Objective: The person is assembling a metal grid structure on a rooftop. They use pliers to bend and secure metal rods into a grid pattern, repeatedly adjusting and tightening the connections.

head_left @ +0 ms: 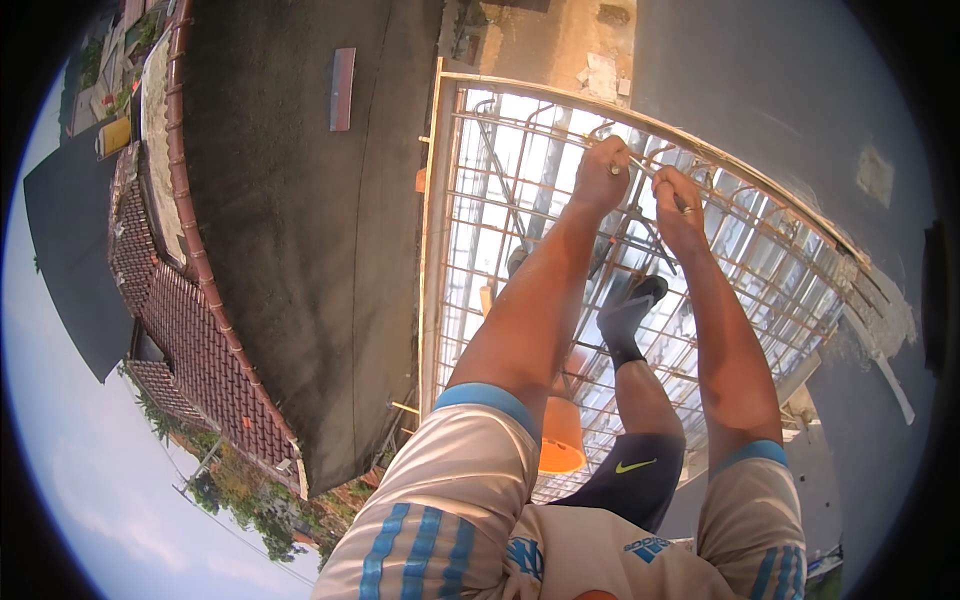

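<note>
My left hand (604,176) is closed in a fist just above the far part of a steel rebar grid (545,215). Beside it, slightly lower in the picture, my right hand (680,208) is also closed, with a small dark end showing at its palm. A thin, pale rod (643,163) spans the short gap between the two fists. Most of what the hands grip is covered by the fingers. Bent bar ends stick up around them, along a wooden form board (690,128). My foot (630,310), in a dark sock and sandal, stands on the grid.
Shiny metal sheeting (480,240) lies under the bars. An orange bucket (562,438) stands by my left arm. A dark grey wall or slab (300,250) borders the grid on the left, with a tiled roof (195,320) beyond. Grey concrete (790,110) lies to the right.
</note>
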A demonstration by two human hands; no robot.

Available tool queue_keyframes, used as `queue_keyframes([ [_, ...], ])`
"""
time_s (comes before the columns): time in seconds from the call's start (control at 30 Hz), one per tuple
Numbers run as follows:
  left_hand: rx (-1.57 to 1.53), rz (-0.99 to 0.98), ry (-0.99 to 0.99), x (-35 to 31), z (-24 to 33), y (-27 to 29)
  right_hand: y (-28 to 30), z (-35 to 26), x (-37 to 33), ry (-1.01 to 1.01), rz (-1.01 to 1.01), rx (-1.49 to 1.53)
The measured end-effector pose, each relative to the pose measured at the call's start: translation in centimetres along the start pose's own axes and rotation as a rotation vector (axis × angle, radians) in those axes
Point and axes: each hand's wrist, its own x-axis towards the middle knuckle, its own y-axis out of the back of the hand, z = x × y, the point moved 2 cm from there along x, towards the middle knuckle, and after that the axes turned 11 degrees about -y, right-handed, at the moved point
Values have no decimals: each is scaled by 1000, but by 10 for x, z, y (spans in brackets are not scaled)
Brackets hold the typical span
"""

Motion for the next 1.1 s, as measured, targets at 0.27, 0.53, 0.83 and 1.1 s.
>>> queue_keyframes([
  [0.27,-37,20,-158,1,7,6,7,-4,3,65,-44,-126],
  [0.53,-169,-243,-47,-9,-2,19,8,3,-2,-10,-130,-123],
  [0.83,-84,-252,-245,-11,-9,22,16,20,-1,140,-151,-83],
  [1.1,-21,-339,-204,-3,-1,25,22,20,8,133,-154,-173],
])
